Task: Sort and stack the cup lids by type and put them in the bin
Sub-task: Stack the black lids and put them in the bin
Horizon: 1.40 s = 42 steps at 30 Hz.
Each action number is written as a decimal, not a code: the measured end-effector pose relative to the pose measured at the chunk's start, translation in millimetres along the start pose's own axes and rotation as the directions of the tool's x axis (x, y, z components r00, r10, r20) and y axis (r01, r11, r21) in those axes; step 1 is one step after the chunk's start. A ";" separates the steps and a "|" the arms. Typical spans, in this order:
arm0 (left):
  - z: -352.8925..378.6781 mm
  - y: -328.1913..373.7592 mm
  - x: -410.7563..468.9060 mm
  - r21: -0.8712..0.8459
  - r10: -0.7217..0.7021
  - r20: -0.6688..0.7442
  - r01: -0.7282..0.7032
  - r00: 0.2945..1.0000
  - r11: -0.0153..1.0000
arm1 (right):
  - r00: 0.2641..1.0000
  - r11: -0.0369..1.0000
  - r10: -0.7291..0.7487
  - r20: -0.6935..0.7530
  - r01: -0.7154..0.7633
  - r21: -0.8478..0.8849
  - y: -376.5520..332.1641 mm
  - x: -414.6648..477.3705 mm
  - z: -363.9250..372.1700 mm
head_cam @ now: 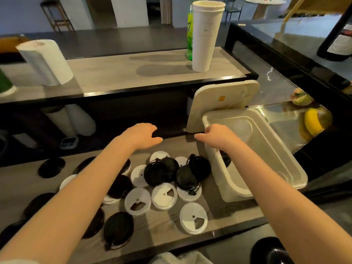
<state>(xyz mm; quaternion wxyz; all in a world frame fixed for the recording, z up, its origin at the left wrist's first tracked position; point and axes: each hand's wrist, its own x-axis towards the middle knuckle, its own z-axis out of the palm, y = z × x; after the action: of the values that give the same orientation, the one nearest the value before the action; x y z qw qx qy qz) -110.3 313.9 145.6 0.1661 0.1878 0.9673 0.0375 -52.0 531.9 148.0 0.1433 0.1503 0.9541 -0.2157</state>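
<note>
- Left hand [142,135]: held above the far edge of the counter [167,225], palm down, fingers loosely curled and thumb out, holding nothing.
- Right hand [216,136]: fingers bent down at the near-left corner of the bin [228,187] rim, thumb pointing left. Whether they actually clamp the rim cannot be told.
- Bin: translucent white, on the right end of the counter. A dark lid [225,159] shows through its left wall, under the right wrist.
- Bin cover [222,103]: white, standing on edge just behind the bin.
- Black lids [161,172] and white lids [193,218]: scattered unsorted on the counter under and between the forearms, several overlapping. Some white ones show a wedge-shaped opening.
- Upper shelf [133,73]: carries a paper towel roll [45,61] at left, and a tall stack of white cups [204,39] beside a green bottle [189,44] at right.
- Glass case at far right: a banana [312,121] lies inside.
</note>
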 end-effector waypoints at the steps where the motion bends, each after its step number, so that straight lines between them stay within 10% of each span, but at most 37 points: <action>1: 1.3 -16.1 -7.6 -0.016 -0.020 0.003 0.020 1.000 1.000 | 0.999 0.999 -0.037 -0.001 0.037 -0.015 -16.3 -3.8 7.1; 19: 118.9 -284.3 -156.9 -0.338 -0.472 0.102 0.476 0.876 0.812 | 0.807 0.864 -0.430 0.405 0.498 -0.073 -244.2 -32.3 216.5; 31: 189.6 -378.7 -209.2 -0.346 -0.598 0.383 0.709 0.704 0.614 | 0.577 0.486 -0.593 0.562 0.813 -0.321 -344.2 -41.4 333.7; 42: 212.1 -390.1 -207.4 -0.542 -0.622 0.272 0.651 0.734 0.531 | 0.623 0.551 -0.608 0.491 0.777 -0.305 -360.5 -37.4 358.1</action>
<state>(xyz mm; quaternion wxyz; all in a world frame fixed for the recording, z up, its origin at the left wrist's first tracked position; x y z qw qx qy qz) 5.3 -123.3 -43.0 0.2409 -0.2398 0.8988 0.2769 -68.9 50.0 -16.6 0.2346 -0.3246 0.9159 -0.0272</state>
